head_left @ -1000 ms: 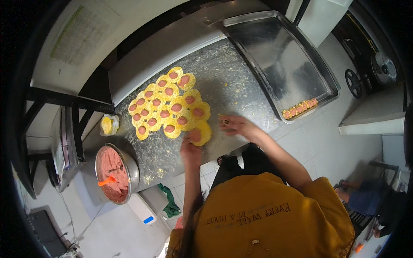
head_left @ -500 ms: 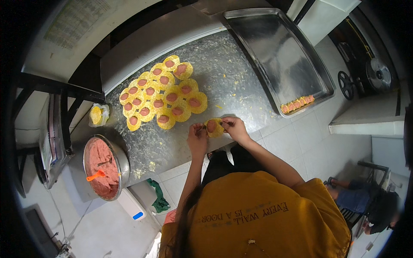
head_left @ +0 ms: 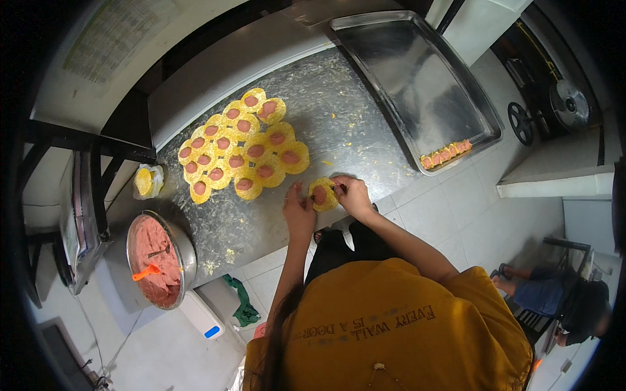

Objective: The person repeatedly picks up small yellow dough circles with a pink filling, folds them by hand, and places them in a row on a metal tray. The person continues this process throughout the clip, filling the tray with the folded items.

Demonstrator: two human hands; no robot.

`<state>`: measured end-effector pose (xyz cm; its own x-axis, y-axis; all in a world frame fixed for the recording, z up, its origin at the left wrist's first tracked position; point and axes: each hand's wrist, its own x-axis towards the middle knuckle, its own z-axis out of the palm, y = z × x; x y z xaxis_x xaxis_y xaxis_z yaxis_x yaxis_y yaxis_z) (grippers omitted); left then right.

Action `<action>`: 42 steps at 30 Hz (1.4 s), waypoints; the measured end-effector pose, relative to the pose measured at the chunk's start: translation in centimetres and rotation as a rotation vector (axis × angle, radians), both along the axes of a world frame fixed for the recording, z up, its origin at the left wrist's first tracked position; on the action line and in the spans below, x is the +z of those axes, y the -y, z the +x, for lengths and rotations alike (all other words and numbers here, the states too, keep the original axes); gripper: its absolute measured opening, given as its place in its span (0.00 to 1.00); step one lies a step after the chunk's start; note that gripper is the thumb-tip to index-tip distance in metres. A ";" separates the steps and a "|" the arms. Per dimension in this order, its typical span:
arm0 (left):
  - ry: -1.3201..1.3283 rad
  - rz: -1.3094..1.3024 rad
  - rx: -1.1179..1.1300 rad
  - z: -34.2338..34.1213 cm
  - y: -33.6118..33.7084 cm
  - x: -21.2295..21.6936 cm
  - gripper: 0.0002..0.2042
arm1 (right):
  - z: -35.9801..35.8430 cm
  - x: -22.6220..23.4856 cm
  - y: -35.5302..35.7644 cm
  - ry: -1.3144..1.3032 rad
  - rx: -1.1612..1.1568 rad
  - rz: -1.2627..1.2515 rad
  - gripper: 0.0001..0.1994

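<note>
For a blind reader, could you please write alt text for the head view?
Both hands, left hand and right hand, pinch a yellow dough round with pink filling at the steel counter's edge. Similar filled rounds lie beyond; a metal bowl of pink paste sits left.

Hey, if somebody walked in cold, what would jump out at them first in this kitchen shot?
Probably the cluster of round yellow wrappers topped with pink filling spread on the speckled steel counter. Just below it, the left hand and right hand hold one filled yellow wrapper between them. At lower left, a round metal bowl of pink paste also stands out.
</note>
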<state>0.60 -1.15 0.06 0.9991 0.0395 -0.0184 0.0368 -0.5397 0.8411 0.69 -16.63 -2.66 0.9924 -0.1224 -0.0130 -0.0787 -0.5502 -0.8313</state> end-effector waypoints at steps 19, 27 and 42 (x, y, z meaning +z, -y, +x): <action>-0.259 -0.532 0.059 -0.7 0.3 -2.8 0.10 | -0.8 -1.7 1.4 -0.069 0.163 0.687 0.11; -0.423 -0.774 0.154 -0.7 1.5 -0.3 0.09 | -0.8 2.2 1.8 -0.160 0.159 0.865 0.14; -0.084 -0.218 -0.087 -1.3 0.4 -1.5 0.09 | 0.1 2.9 3.2 -0.035 0.310 0.064 0.15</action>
